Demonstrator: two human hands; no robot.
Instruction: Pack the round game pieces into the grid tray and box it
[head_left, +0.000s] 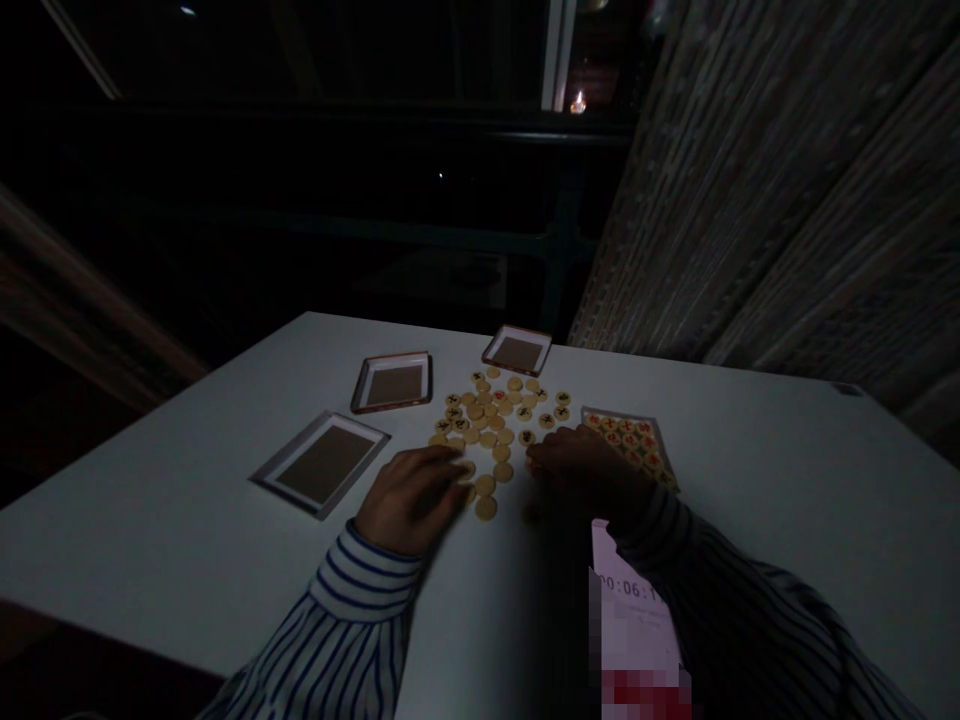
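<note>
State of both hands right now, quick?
Left hand: open, thumb and fingers apart at the near-left of the loose round pieces.
Right hand: fingers bent at the pieces' right side; too dark to tell whether it holds one.

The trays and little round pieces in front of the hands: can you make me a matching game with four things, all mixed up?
Things:
1. Tray at the right
2. Left hand
3. Tray at the back
4. Loose round pieces

Clues:
A. Brown-grey middle with a whitish border
B. Pale yellow, scattered about
C. Holds rows of red-marked pieces
D. Comes out of a striped cuff

Right pairs: 1-C, 2-D, 3-A, 4-B
</note>
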